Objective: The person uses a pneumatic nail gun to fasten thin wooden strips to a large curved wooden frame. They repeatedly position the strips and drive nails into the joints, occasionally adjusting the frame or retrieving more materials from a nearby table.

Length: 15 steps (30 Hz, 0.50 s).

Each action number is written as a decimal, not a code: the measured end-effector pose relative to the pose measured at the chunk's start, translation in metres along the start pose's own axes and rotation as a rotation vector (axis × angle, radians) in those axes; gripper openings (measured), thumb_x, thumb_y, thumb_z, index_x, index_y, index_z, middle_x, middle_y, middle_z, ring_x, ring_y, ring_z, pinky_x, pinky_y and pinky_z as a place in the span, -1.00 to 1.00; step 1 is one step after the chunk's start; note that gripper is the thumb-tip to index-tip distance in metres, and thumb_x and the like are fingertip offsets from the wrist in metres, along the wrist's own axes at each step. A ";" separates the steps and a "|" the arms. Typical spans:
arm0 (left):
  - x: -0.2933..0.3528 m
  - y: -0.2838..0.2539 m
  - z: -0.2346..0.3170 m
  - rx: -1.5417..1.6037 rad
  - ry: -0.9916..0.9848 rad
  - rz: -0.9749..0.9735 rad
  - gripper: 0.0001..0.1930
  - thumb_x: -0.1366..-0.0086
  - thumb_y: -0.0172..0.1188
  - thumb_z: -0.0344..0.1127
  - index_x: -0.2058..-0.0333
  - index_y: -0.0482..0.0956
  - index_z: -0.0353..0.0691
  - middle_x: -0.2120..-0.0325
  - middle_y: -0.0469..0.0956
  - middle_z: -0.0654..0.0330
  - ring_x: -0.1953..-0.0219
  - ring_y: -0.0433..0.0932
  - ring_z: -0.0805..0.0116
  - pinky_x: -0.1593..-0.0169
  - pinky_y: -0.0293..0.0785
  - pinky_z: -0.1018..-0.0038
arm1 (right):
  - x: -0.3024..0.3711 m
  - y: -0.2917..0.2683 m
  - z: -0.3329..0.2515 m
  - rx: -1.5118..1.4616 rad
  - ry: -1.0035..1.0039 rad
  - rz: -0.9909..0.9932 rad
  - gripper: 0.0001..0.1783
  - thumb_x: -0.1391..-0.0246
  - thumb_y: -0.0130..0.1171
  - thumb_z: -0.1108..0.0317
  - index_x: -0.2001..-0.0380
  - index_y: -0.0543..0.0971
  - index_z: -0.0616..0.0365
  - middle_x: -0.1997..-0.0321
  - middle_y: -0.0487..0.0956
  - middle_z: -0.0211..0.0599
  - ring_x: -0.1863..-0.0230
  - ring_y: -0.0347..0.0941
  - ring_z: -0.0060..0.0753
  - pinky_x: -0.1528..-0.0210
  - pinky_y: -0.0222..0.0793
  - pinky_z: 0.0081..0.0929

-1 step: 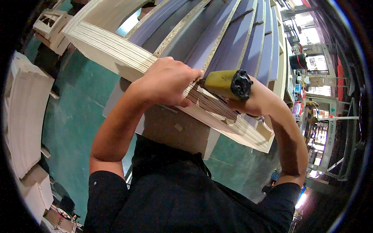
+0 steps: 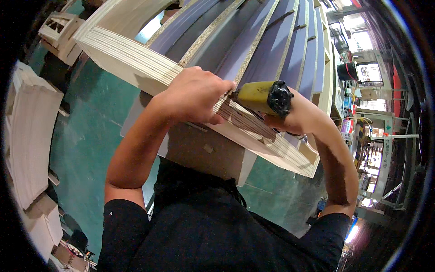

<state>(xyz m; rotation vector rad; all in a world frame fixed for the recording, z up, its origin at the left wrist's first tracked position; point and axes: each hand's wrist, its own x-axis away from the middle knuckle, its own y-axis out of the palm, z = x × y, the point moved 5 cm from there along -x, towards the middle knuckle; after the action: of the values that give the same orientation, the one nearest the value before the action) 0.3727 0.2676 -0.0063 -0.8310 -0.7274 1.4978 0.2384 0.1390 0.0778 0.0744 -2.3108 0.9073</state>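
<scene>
My left hand [image 2: 195,95] lies palm down, fingers curled over the layered edge of a pale plywood panel [image 2: 122,52] that runs from upper left to lower right. Just to its right, my right hand [image 2: 297,119] grips a yellow power tool with a black round end cap [image 2: 265,97]. The tool's front end rests against the panel's edge, close to my left fingertips. Its tip is hidden behind my left hand. Behind the panel stand several grey-purple boards with chipboard edges [image 2: 276,41].
A brown board box [image 2: 204,156] sits under the panel in front of my body. The floor [image 2: 90,136] is green. Stacks of pale boards [image 2: 27,131] stand at the left, a small wooden frame [image 2: 56,29] at upper left, and workshop racks [image 2: 371,136] at the right.
</scene>
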 end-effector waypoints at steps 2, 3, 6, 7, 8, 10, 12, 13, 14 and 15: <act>0.001 -0.004 0.001 0.006 -0.032 -0.027 -0.21 0.12 0.62 -0.06 -0.15 0.58 -0.10 0.30 0.70 0.06 0.13 0.67 -0.06 0.08 0.54 0.09 | 0.005 0.001 -0.002 0.017 -0.022 -0.004 -0.39 0.04 0.38 0.41 -0.14 0.51 0.25 0.15 0.66 -0.25 0.17 0.53 -0.47 0.05 0.52 -0.40; 0.001 -0.005 0.002 0.020 -0.013 -0.011 -0.22 0.11 0.62 -0.07 -0.14 0.58 -0.12 0.26 0.70 0.05 0.11 0.66 -0.07 0.06 0.54 0.10 | 0.014 0.001 -0.003 0.048 -0.022 -0.006 -0.39 0.03 0.39 0.41 -0.14 0.51 0.26 0.14 0.66 -0.24 0.15 0.53 -0.45 0.02 0.51 -0.38; 0.007 -0.002 -0.007 0.087 0.109 0.181 -0.26 0.08 0.61 -0.11 -0.11 0.58 -0.18 0.17 0.68 0.03 0.08 0.65 -0.08 -0.02 0.54 0.12 | 0.046 0.002 -0.007 0.084 0.009 0.043 -0.37 0.10 0.44 0.40 -0.11 0.53 0.24 0.05 0.66 -0.12 0.06 0.56 -0.24 -0.13 0.46 -0.33; 0.012 -0.003 -0.008 0.130 0.221 0.334 -0.28 0.07 0.60 -0.12 -0.10 0.58 -0.20 0.15 0.67 0.03 0.07 0.64 -0.08 -0.05 0.54 0.13 | 0.069 0.005 0.003 0.080 0.016 0.108 -0.39 0.13 0.45 0.39 -0.07 0.55 0.25 0.08 0.66 -0.08 0.09 0.57 -0.18 -0.12 0.46 -0.29; 0.018 -0.008 -0.006 0.170 0.334 0.484 -0.31 0.05 0.60 -0.13 -0.08 0.58 -0.22 0.13 0.65 0.03 0.07 0.64 -0.08 -0.08 0.53 0.14 | 0.092 0.008 0.013 0.074 0.020 0.175 -0.40 0.15 0.47 0.39 -0.03 0.57 0.25 0.11 0.67 -0.03 0.12 0.58 -0.13 -0.12 0.47 -0.24; 0.036 -0.025 0.024 0.452 0.306 0.544 -0.59 -0.07 0.52 -0.23 0.13 0.63 -0.25 0.15 0.64 0.04 0.12 0.62 0.05 -0.11 0.50 0.19 | 0.137 0.022 0.025 0.172 -0.140 0.215 -0.31 0.15 0.49 0.38 -0.12 0.54 0.24 -0.04 0.64 -0.08 -0.06 0.55 -0.13 -0.18 0.43 -0.29; 0.063 -0.034 0.078 1.114 0.418 0.522 -0.86 -0.18 0.41 -0.34 0.36 0.65 -0.24 0.27 0.65 0.02 0.22 0.61 0.18 0.05 0.53 0.29 | 0.163 0.037 0.028 0.193 -0.311 0.184 -0.26 0.16 0.51 0.36 -0.16 0.53 0.23 -0.08 0.64 -0.13 -0.10 0.57 -0.17 -0.16 0.45 -0.30; 0.077 -0.034 0.109 1.422 0.535 0.455 -0.85 -0.21 0.37 -0.31 0.32 0.64 -0.25 0.27 0.63 0.03 0.26 0.59 0.22 0.11 0.52 0.33 | 0.176 0.049 0.031 0.191 -0.365 0.178 -0.25 0.17 0.52 0.37 -0.17 0.52 0.23 -0.09 0.64 -0.14 -0.10 0.57 -0.18 -0.16 0.46 -0.29; 0.091 -0.035 0.151 1.657 0.667 0.403 -0.83 -0.24 0.32 -0.28 0.29 0.62 -0.25 0.28 0.62 0.03 0.30 0.57 0.25 0.17 0.50 0.37 | 0.184 0.066 0.042 0.137 -0.377 0.166 -0.23 0.18 0.53 0.37 -0.18 0.52 0.24 -0.10 0.64 -0.15 -0.11 0.57 -0.19 -0.17 0.46 -0.28; 0.095 -0.036 0.190 1.907 0.826 0.323 -0.80 -0.27 0.28 -0.25 0.25 0.61 -0.26 0.29 0.60 0.04 0.34 0.55 0.28 0.23 0.48 0.41 | 0.205 0.091 0.055 0.000 -0.258 0.198 -0.22 0.18 0.54 0.38 -0.19 0.51 0.24 -0.11 0.63 -0.16 -0.11 0.56 -0.20 -0.17 0.47 -0.28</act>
<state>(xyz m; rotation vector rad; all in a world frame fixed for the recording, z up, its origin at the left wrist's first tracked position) 0.2308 0.3696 0.1190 0.0712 1.4008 1.2167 0.0219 0.2092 0.1147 -0.0406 -2.5924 1.0484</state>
